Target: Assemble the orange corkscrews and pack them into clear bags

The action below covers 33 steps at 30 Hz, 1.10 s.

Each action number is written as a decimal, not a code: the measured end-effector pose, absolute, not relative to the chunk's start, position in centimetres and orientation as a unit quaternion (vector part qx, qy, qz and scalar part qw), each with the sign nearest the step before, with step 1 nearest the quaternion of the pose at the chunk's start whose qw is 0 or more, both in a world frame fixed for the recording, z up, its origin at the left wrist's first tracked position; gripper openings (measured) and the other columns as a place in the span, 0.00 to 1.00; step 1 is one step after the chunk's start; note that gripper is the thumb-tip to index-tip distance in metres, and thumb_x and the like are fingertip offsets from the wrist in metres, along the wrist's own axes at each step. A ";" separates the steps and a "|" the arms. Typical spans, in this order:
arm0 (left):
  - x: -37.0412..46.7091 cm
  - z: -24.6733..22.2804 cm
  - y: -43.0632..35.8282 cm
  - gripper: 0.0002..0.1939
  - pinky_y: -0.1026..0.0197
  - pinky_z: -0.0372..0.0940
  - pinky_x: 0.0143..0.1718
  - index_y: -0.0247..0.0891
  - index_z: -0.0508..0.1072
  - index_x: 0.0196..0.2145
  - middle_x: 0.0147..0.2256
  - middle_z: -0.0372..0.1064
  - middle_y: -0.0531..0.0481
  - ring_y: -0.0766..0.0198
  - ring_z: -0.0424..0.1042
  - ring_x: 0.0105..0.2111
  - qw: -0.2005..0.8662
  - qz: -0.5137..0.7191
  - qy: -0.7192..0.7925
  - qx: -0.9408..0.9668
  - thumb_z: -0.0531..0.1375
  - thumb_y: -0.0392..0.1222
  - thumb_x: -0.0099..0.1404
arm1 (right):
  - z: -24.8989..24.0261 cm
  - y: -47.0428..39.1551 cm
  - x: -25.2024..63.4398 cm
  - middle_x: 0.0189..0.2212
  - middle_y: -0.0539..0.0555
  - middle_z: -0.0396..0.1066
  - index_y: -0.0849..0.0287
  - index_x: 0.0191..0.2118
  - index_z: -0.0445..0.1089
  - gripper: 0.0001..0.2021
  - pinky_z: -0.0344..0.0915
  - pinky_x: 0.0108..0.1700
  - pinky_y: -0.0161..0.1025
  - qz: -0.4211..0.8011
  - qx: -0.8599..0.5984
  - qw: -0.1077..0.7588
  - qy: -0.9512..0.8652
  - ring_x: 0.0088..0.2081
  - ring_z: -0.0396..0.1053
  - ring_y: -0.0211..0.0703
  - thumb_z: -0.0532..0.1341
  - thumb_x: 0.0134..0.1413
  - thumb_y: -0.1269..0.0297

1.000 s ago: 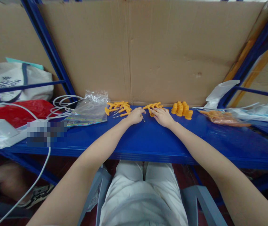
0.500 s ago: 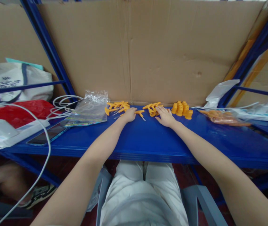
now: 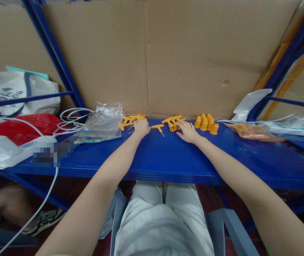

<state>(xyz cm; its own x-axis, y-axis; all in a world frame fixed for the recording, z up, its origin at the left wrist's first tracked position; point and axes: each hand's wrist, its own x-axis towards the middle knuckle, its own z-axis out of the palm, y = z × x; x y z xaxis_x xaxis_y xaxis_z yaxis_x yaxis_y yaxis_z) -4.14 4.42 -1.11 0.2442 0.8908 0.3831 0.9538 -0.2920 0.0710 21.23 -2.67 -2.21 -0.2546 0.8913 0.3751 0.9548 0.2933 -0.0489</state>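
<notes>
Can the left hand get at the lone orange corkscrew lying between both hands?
Probably yes: the lone corkscrew lies just beside the left hand, with nothing visible between them, though its grip is hidden.

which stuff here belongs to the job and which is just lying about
Likely the job:
yellow corkscrews by the left hand, left pile
lone yellow corkscrew between the hands
yellow pieces by the right hand
yellow caps

Likely just lying about:
canvas bag
red bag
power strip
</notes>
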 end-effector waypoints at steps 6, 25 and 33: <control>-3.6 -1.4 3.5 0.18 0.39 0.60 0.58 0.40 0.77 0.49 0.56 0.69 0.39 0.41 0.65 0.58 0.077 -0.167 -0.636 -0.750 0.56 0.42 0.64 | -2.5 -2.3 21.6 0.68 0.62 0.55 0.54 0.67 0.57 0.29 0.51 0.63 0.69 -0.098 -0.572 0.184 -0.794 0.67 0.52 0.61 0.54 0.61 0.61; -2.2 -1.0 2.8 0.19 0.42 0.56 0.63 0.48 0.78 0.51 0.61 0.65 0.47 0.47 0.61 0.63 0.029 -0.154 -0.481 -0.863 0.59 0.37 0.63 | -0.9 -2.7 22.7 0.68 0.63 0.54 0.57 0.68 0.57 0.29 0.52 0.63 0.68 -0.079 -0.612 0.214 -0.757 0.68 0.52 0.61 0.55 0.62 0.60; -1.8 -0.8 2.3 0.11 0.54 0.65 0.53 0.40 0.77 0.41 0.48 0.75 0.47 0.54 0.72 0.50 -0.017 -0.175 -0.403 -0.898 0.60 0.39 0.60 | 0.7 -2.9 26.7 0.66 0.66 0.57 0.61 0.66 0.59 0.28 0.50 0.63 0.70 -0.128 -0.704 0.274 -0.642 0.66 0.54 0.63 0.53 0.59 0.67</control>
